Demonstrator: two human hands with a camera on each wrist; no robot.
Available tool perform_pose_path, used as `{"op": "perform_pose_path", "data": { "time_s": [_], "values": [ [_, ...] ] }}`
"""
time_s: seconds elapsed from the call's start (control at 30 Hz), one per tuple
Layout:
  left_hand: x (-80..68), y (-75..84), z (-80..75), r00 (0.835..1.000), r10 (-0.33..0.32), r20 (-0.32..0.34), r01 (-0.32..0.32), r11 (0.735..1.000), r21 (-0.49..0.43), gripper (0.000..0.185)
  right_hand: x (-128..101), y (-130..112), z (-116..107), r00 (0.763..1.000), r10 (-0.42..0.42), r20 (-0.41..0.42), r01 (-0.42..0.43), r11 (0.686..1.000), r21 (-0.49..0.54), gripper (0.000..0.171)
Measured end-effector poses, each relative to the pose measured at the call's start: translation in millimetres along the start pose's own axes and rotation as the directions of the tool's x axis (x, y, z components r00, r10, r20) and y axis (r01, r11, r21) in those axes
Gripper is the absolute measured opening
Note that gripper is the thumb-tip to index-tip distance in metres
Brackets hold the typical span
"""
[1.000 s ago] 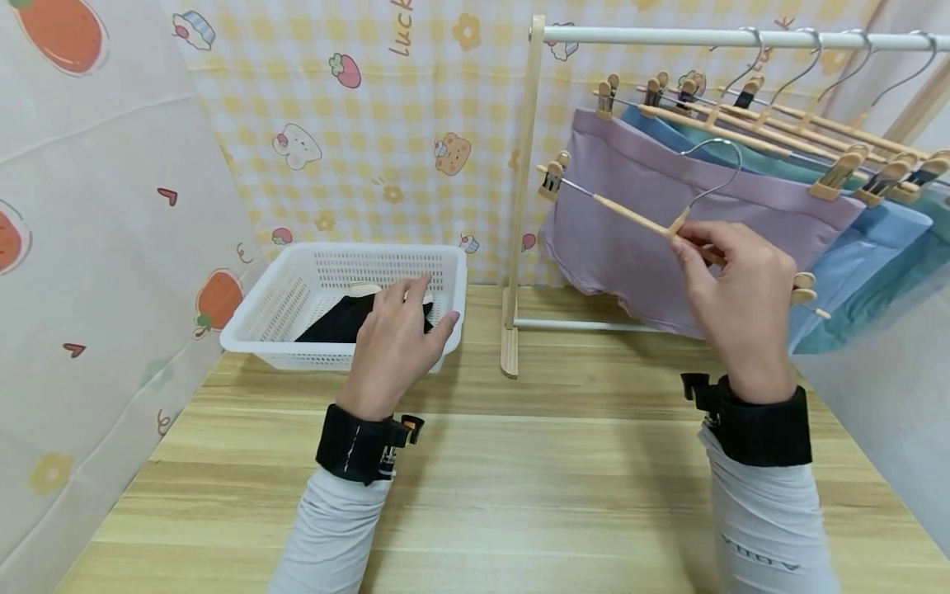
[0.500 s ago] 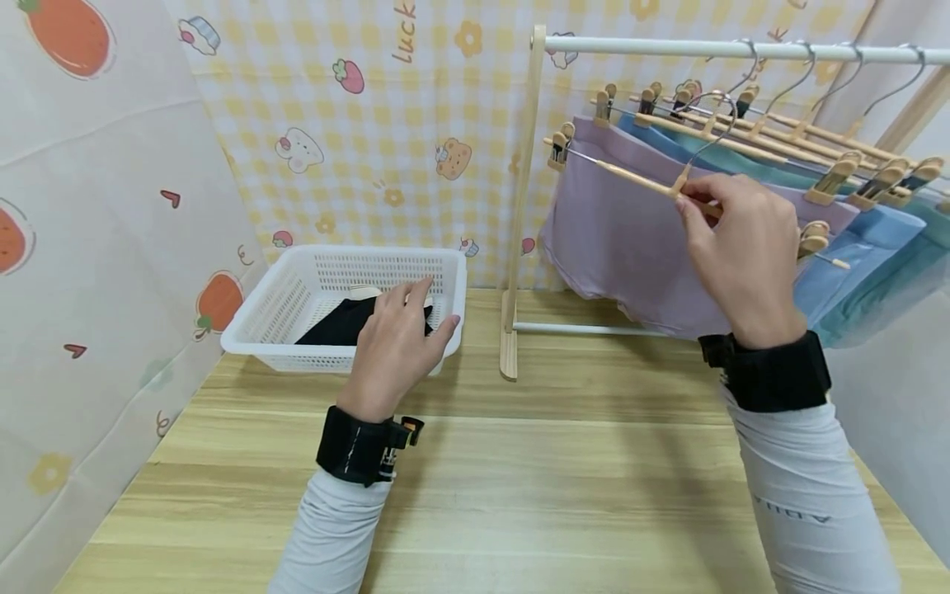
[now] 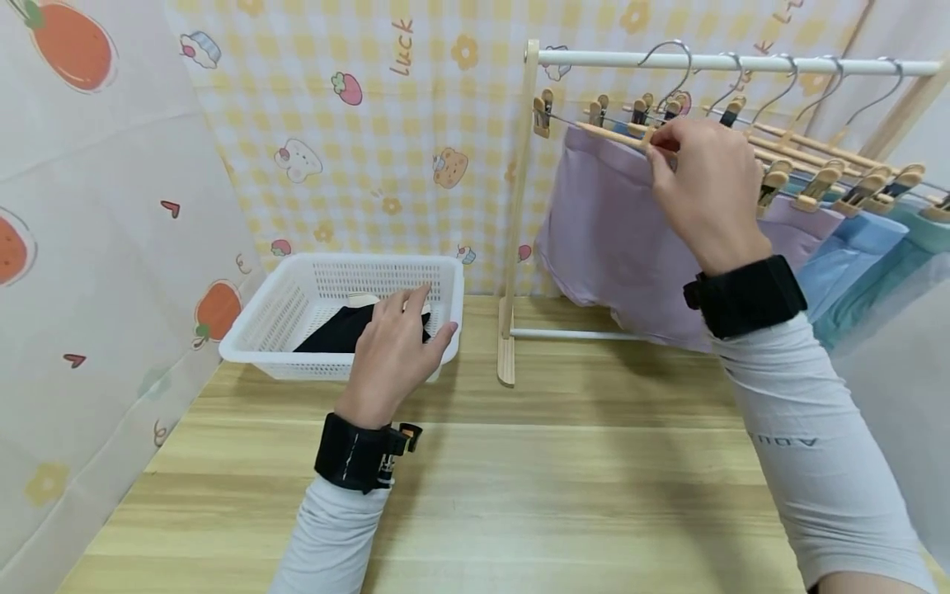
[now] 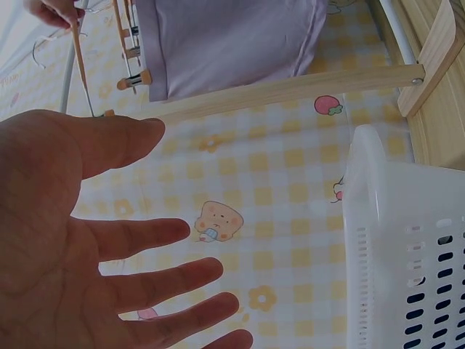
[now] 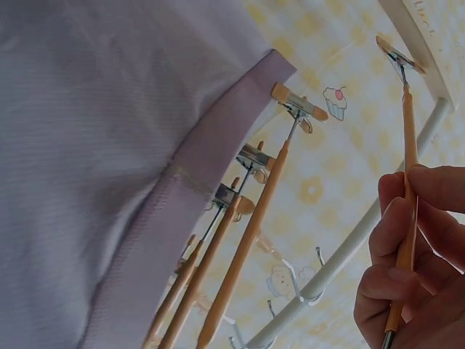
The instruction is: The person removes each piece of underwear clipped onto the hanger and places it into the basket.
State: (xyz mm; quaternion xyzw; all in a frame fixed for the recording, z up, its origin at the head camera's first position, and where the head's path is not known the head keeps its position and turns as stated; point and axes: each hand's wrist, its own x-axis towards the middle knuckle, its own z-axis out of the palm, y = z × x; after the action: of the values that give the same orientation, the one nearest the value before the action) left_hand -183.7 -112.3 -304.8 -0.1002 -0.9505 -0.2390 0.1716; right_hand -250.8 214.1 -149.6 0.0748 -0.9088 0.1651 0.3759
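Note:
My right hand [image 3: 659, 150] pinches the bar of an empty wooden clip hanger [image 3: 594, 129] up at the white rail [image 3: 772, 62]. The hanger's wire hook arches over the rail's left end; I cannot tell whether it rests there. In the right wrist view my right hand [image 5: 407, 233] has thumb and fingers curled round the thin hanger bar [image 5: 407, 138]. My left hand [image 3: 416, 318] hovers over the near right corner of the white basket [image 3: 260, 318], fingers spread and holding nothing. A black garment [image 3: 334, 330] lies in the basket. The left hand [image 4: 174, 196] shows an open palm.
Purple shorts [image 3: 609, 239] hang clipped on the rack's front hanger, with blue shorts [image 3: 853, 247] and teal ones behind. The rack's wooden post [image 3: 519, 206] stands between basket and clothes. The wooden table [image 3: 557, 478] lies in front, with patterned curtains at the left and back.
My right hand has lifted the empty hanger up and leftward from in front of the purple shorts to the rail. The left hand has stayed over the basket.

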Motion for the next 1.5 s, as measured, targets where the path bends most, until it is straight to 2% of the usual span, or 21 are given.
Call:
{"op": "perform_pose_path", "data": {
  "time_s": [0.4, 0.7, 0.93, 1.2, 1.5],
  "values": [
    [0.7, 3.8, 2.3, 1.000, 0.011, -0.012, -0.011, 1.000, 0.009, 0.069, 35, -11, 10, 0.994, 0.034, 0.101, -0.029, 0.999, -0.045, 0.035],
    [-0.7, 2.4, 3.6, 1.000, 0.015, -0.019, -0.014, 1.000, 0.012, 0.069, 53, -21, 22, 0.989, 0.001, 0.145, 0.009, 0.997, -0.071, 0.032],
    [0.2, 2.0, 3.9, 1.000, 0.015, -0.005, -0.015, 1.000, 0.004, 0.069, 58, -31, 31, 0.979, 0.029, 0.201, -0.017, 0.998, -0.064, 0.032],
    [0.7, 1.4, 4.3, 1.000, 0.011, 0.001, -0.011, 1.000, -0.002, 0.069, 57, -43, 41, 0.977, 0.014, 0.215, -0.005, 0.999, -0.043, 0.030],
    [0.8, 1.6, 6.1, 0.999, 0.027, -0.024, -0.027, 1.000, 0.008, 0.068, 56, -50, 48, 0.973, -0.002, 0.230, 0.009, 1.000, -0.028, 0.031]
  ]
}}
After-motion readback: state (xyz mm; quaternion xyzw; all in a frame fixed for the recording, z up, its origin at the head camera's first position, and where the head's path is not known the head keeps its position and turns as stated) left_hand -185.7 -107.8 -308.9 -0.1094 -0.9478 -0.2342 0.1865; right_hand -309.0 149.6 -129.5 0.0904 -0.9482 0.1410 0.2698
